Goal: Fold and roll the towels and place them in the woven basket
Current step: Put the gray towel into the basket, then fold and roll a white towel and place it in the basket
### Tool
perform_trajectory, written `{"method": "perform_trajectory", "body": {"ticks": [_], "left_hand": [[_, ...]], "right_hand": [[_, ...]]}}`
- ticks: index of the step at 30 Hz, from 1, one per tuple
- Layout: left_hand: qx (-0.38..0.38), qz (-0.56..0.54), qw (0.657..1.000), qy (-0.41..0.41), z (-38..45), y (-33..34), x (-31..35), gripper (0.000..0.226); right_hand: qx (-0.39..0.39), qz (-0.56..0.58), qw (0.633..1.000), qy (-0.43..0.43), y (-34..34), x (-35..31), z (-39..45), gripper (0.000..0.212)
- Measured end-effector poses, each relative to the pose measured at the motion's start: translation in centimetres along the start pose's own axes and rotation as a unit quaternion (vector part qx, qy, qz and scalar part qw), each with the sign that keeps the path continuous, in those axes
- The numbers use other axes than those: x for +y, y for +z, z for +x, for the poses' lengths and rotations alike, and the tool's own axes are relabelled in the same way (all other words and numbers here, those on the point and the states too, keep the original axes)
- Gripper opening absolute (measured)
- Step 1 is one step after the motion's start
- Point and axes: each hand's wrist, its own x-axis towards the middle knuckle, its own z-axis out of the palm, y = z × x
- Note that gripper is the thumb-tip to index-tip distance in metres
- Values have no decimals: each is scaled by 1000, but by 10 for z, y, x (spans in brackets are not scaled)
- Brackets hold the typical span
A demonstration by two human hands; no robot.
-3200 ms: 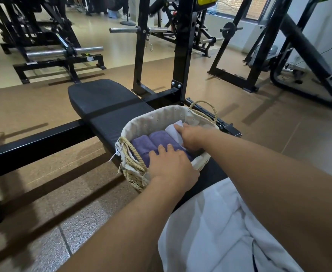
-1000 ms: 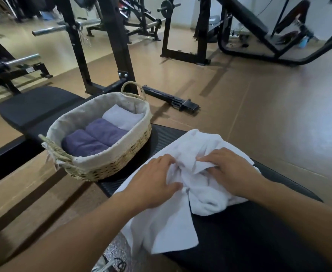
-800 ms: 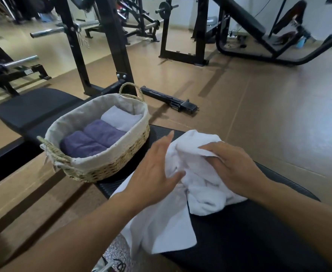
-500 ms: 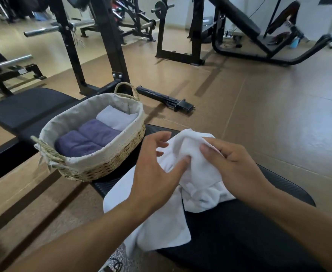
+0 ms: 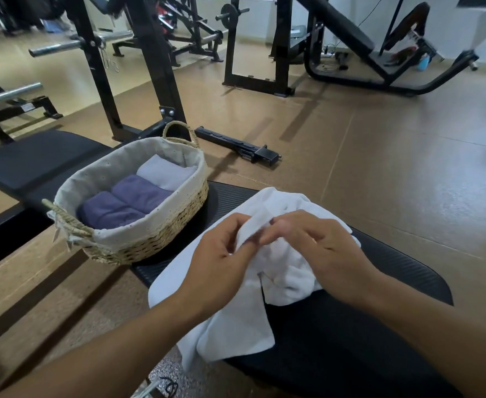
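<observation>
A crumpled white towel (image 5: pixel 227 317) lies on the black padded bench (image 5: pixel 351 340), one end hanging off its near left edge. My left hand (image 5: pixel 221 257) and my right hand (image 5: pixel 319 251) both pinch a raised fold of this towel between them. To the left stands the woven basket (image 5: pixel 155 239) with a pale cloth lining. Inside it lie two rolled purple towels (image 5: pixel 127 205) side by side and a rolled white towel (image 5: pixel 164 172) at the far end.
A black rack upright (image 5: pixel 161 70) rises just behind the basket. A loose black bar (image 5: pixel 236 146) lies on the brown floor beyond the bench. More gym machines (image 5: pixel 351 47) stand at the back. A second black pad (image 5: pixel 35 159) extends left.
Earlier both hands were in the basket on the rolled towels. They then came to the white towel on the bench, pressed it, and now have lifted a fold of it between the fingers.
</observation>
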Motion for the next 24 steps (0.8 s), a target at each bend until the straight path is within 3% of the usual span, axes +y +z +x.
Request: {"method": "perform_trajectory", "body": {"ticks": [2,6,8,12,14,16,20,22,24], "left_hand": [[2,5,1000,11,-1,-2,2,13],[-39,23,998,36,-7,-1,6,14],[-71,28,996,52,-7,-2,8,17],[-71,-9,996,52,-5,-9,17,19],[-60,4,996,67,-6,-11,21,20],[-60,5,995,78,-7,-14,24,24],[-24,-9,997,79,-3,-28,25,31],[-1,13,997,75,2,-36,24,30],[14,63,996,67,6,-44,20,28]], "right_hand": [[73,-65,995,-10,-1,2,4,8],[29,-186,982,-9,0,15,6,36],[42,-214,975,-50,5,22,8,26],[161,-270,940,-131,8,32,17,16],[209,-326,914,-122,3,34,24,14],[226,-358,904,-58,-6,41,30,16],[189,-387,900,70,-44,69,41,24],[138,-365,916,94,-53,78,40,23],[64,-340,935,82,-46,78,38,35]]}}
